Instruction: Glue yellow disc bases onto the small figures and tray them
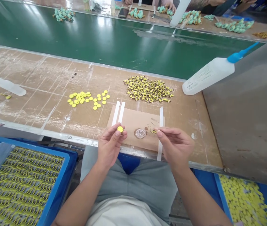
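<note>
Between the thumb and fingers of my left hand [111,144] is a small round yellow disc [120,129], its flat face turned up. My right hand [177,142] pinches a small yellow-and-dark piece [154,131] by one end. Between the two hands, a round blob of clear glue [140,133] lies on a cardboard sheet [133,117] held down with white tape strips. Brown specks surround the glue. Beyond the sheet rises a heap of small yellow-and-dark pieces [149,89]. Loose yellow discs [79,98] lie to the left of it.
A white bottle with a blue nozzle [209,75] leans by a metal panel [248,103] at right. Blue trays [66,161] of yellow parts stand below the bench. A green belt [88,40] runs behind; turquoise pieces [64,14] and other people's hands [170,4] are beyond.
</note>
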Motion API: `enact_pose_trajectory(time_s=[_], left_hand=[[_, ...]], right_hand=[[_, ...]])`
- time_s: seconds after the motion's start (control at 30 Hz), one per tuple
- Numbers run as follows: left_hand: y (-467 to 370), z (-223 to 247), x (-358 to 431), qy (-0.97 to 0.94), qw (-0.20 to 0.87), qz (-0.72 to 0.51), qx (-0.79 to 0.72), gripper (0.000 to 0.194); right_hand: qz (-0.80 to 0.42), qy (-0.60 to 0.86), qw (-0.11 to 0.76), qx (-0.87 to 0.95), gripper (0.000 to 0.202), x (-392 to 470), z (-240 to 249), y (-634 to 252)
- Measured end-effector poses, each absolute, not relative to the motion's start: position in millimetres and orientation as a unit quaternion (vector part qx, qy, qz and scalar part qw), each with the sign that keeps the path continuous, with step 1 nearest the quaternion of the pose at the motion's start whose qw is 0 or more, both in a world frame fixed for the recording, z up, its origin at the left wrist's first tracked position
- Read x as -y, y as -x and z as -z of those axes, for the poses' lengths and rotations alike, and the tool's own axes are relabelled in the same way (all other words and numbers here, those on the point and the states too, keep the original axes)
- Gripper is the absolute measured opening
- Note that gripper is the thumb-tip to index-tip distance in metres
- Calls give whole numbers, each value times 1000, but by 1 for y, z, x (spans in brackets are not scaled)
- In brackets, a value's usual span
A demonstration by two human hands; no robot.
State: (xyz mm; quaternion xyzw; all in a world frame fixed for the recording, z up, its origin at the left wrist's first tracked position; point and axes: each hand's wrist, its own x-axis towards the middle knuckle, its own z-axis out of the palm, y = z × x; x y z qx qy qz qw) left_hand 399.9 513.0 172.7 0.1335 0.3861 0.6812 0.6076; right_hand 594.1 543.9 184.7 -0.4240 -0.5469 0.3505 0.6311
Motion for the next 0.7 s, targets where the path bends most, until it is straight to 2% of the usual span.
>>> enact_pose_trajectory(time_s=[0.1,0.27,0.7], left_hand=[[-410,-183,-502,-119,632,-668,-376,26],[-428,-199,-487,-130,662,-653,-344,22],[-436,-205,-477,-163,667,-644,-337,17]], right_hand=[[-395,416,643,507,13,-531,-203,-581],[-397,395,627,541,16,-513,-225,-559],[-387,380,623,564,25,-505,-229,-557]])
